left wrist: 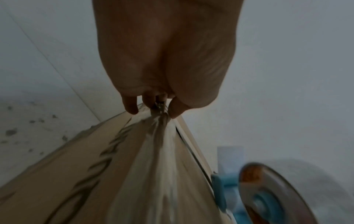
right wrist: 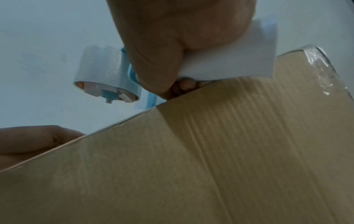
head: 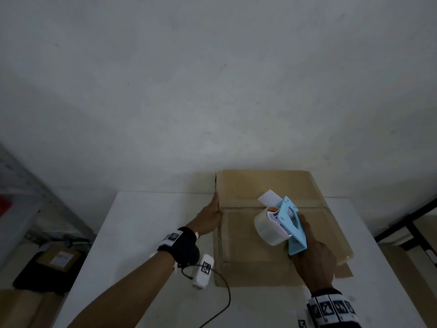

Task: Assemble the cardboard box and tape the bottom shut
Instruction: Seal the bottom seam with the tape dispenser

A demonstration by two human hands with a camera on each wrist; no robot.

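A brown cardboard box (head: 248,185) stands on the white table (head: 146,233), its flaps folded flat on top. My left hand (head: 211,216) lies along the box's left edge with fingers straight, pressing there. In the left wrist view the fingertips (left wrist: 132,106) rest on a glossy strip of clear tape (left wrist: 162,151) running down the box (left wrist: 86,174). My right hand (head: 312,259) grips a light blue tape dispenser (head: 292,223) with a clear roll (head: 267,228), held over the middle seam. The right wrist view shows the roll (right wrist: 99,72) above the box (right wrist: 191,166).
A thin black cable (head: 224,304) trails over the table's front. On the floor at left, a parcel (head: 59,258) lies on a dark bag. A black frame (head: 406,221) and more cardboard (head: 413,268) are at right. A pale wall rises behind.
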